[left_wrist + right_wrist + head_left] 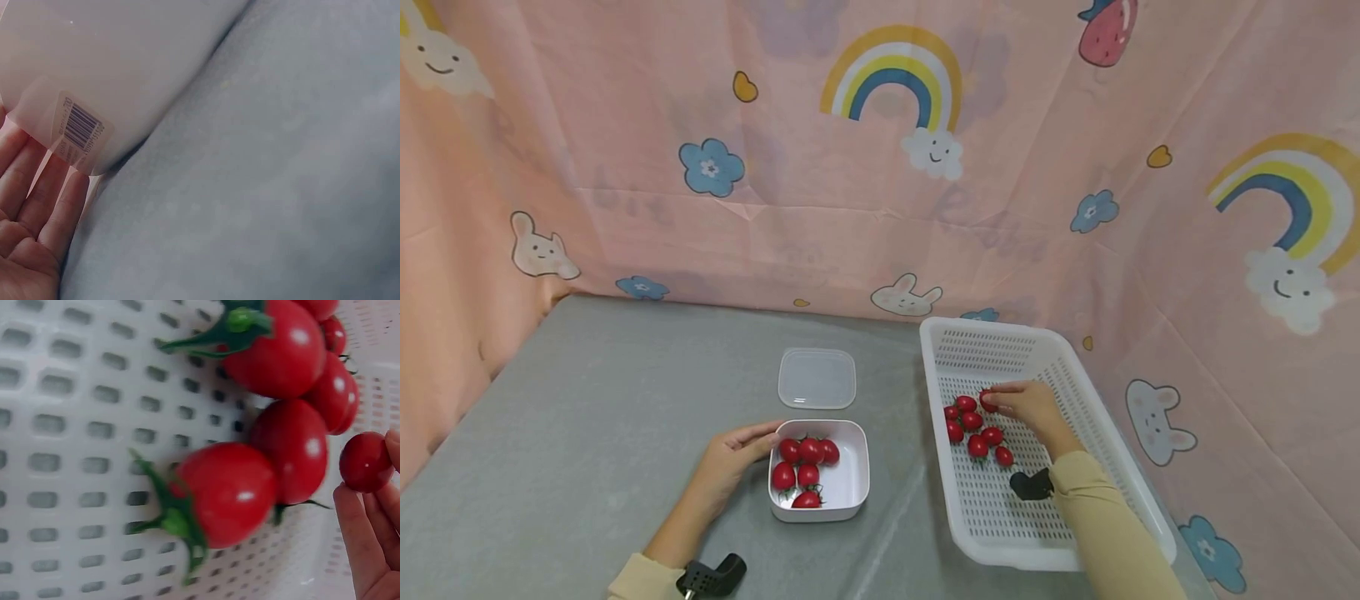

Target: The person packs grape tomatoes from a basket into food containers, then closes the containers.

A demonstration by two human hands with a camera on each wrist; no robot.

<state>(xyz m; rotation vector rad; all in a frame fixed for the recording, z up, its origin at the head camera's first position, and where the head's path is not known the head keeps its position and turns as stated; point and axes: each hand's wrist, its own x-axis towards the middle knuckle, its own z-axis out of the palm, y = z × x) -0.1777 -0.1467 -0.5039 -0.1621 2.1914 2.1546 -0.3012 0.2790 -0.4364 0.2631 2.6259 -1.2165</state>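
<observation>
My left hand rests against the left side of a small white box. Its straight fingers touch the box wall near a barcode label in the left wrist view. Several red cherry tomatoes lie inside the box, mostly towards its left. Over the white basket, my right hand pinches one cherry tomato between thumb and fingertips. More cherry tomatoes with green stems lie below and left of that hand on the slotted basket floor.
Just behind the box, a translucent lid lies flat on the grey tabletop. The basket's raised walls stand to the right of the box. A pink printed curtain hangs along the back and sides of the table.
</observation>
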